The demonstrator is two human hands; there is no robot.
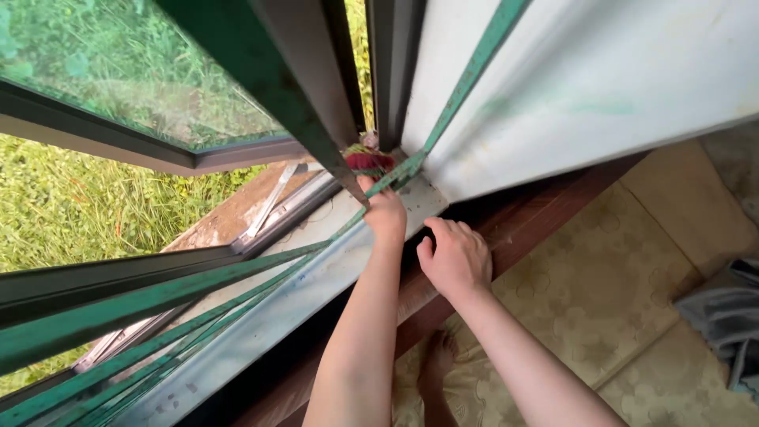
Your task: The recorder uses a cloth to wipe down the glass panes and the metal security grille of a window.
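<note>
Single head view: looks steeply down, close over window sill (348,261) corner, outward toward grass (71,205).
</note>
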